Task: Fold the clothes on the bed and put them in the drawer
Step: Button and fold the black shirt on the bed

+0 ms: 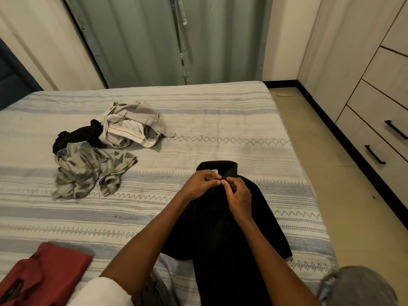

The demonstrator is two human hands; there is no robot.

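Observation:
A black collared shirt (220, 228) lies spread on the striped bed (220, 120), its collar pointing away from me. My left hand (202, 181) and my right hand (239, 196) meet just below the collar, and both pinch the fabric at the neck opening with curled fingers. A heap of unfolded clothes lies at the left: a patterned grey-green garment (88, 171), a small black piece (77, 134) and grey trousers (134, 124). A red garment (44, 274) lies folded at the near left corner. The drawers (384, 138) with black handles stand along the right wall.
A strip of tiled floor (331, 173) runs between the bed and the drawer unit. Green curtains (165, 40) hang behind the bed. A grey cloth (359, 286) shows at the bottom right corner. A dark headboard (11, 85) is at the far left.

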